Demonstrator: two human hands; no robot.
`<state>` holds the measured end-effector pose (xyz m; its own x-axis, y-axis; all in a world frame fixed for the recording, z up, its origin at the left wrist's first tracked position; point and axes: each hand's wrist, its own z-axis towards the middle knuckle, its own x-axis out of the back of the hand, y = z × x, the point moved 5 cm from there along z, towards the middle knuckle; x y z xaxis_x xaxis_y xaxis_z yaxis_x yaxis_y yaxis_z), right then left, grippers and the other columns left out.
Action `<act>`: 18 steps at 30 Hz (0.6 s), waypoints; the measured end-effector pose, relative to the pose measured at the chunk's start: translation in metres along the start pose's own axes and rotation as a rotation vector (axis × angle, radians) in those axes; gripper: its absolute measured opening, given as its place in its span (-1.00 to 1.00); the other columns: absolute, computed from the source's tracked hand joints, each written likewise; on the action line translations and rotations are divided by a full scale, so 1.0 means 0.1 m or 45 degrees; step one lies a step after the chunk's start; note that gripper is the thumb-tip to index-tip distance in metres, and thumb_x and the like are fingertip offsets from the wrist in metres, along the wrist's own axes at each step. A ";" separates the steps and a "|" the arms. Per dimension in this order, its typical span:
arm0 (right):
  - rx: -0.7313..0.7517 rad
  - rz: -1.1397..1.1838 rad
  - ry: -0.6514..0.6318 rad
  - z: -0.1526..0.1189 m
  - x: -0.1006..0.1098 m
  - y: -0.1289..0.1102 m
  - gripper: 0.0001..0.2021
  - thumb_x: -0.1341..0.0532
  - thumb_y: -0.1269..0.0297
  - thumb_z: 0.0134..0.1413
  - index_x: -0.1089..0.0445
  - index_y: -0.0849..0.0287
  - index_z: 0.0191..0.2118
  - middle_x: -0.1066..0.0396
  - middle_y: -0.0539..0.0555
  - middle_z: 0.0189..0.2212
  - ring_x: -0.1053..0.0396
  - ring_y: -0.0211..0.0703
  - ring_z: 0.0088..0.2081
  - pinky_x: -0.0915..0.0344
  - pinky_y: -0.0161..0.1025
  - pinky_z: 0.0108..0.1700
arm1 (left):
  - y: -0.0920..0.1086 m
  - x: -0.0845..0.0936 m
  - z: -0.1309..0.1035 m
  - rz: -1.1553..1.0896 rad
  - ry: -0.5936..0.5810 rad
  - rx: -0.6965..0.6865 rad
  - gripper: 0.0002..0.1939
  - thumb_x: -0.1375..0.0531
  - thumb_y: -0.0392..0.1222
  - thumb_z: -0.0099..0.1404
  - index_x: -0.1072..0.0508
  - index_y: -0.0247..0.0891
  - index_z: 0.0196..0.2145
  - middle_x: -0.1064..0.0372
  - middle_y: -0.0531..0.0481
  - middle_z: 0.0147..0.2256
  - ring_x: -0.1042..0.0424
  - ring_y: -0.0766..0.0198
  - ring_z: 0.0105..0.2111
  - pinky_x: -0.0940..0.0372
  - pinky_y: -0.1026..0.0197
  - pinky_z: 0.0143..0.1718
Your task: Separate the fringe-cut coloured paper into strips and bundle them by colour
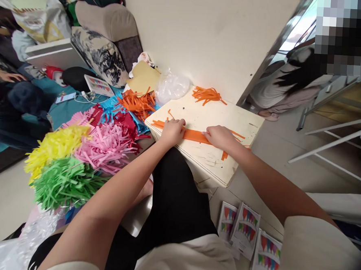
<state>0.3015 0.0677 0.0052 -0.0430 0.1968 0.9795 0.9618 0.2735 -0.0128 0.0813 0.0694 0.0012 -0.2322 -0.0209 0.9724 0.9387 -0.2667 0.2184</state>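
Note:
On a small cream wooden table [206,161], an orange fringed paper strip [197,136] lies stretched between my two hands. My left hand [173,131] is closed around its left part, with loose fringe ends poking out beyond the fingers. My right hand [218,136] grips the other part, fingers curled and thumb toward the middle. More orange fringe shows past the right wrist. An orange paper tassel [208,94] rests at the table's back edge, apart from both hands.
Left of the table sit heaps of yellow [60,142], pink [106,146], green [67,181] and orange tassels [138,103]. A clear plastic bag [172,87] touches the back corner. Boxed packs [244,230] lie on the floor at right. Other people sit at both sides.

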 end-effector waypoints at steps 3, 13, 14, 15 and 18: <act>0.004 -0.019 0.001 0.00 -0.01 -0.01 -0.45 -0.03 0.01 0.75 -0.72 0.24 0.08 -0.75 0.42 0.03 -0.69 0.26 0.01 -0.31 -0.05 -0.09 | 0.10 0.09 -0.11 0.116 0.101 -0.073 -0.66 -0.12 -0.24 0.66 -0.64 -0.25 0.21 -0.59 -0.43 0.27 -0.49 -0.29 0.35 -0.33 -0.27 0.40; 0.062 -0.035 0.054 0.06 -0.05 0.03 -0.50 -0.07 0.06 0.75 -0.72 0.23 0.04 -0.77 0.37 0.02 -0.68 0.19 -0.01 -0.29 -0.07 -0.08 | 0.88 -0.27 -0.88 0.176 -0.198 -0.299 -0.11 0.03 0.16 0.82 -0.11 -0.71 0.71 -0.01 -0.61 0.71 -0.01 -0.32 0.77 0.01 -0.33 0.77; 0.067 -0.030 0.051 0.05 -0.05 0.02 -0.50 -0.06 0.06 0.76 -0.72 0.22 0.05 -0.77 0.37 0.02 -0.68 0.18 -0.01 -0.29 -0.07 -0.07 | 0.89 -0.30 -0.89 0.177 -0.212 -0.284 -0.09 0.05 0.18 0.82 -0.09 -0.72 0.72 0.04 -0.61 0.72 0.03 -0.31 0.78 0.04 -0.33 0.78; 0.073 -0.025 0.047 0.05 -0.04 0.02 -0.50 -0.06 0.06 0.76 -0.72 0.22 0.04 -0.77 0.36 0.02 -0.68 0.18 -0.01 -0.28 -0.07 -0.07 | 0.89 -0.32 -0.88 0.176 -0.220 -0.276 -0.08 0.07 0.20 0.82 -0.08 -0.72 0.72 0.07 -0.61 0.72 0.05 -0.31 0.78 0.05 -0.33 0.78; 0.089 -0.008 0.045 0.05 -0.02 0.02 -0.51 -0.06 0.08 0.76 -0.72 0.21 0.02 -0.77 0.36 0.02 -0.67 0.17 -0.02 -0.27 -0.07 -0.06 | 0.86 -0.34 -0.85 0.168 -0.223 -0.262 -0.06 0.08 0.23 0.82 -0.07 -0.71 0.73 0.12 -0.60 0.73 0.07 -0.31 0.78 0.06 -0.34 0.79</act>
<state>0.3021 0.0722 0.0023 -0.0382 0.1622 0.9860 0.9403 0.3397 -0.0194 0.1484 -0.0351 -0.0203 -0.0470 0.0935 0.9945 0.8823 -0.4629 0.0852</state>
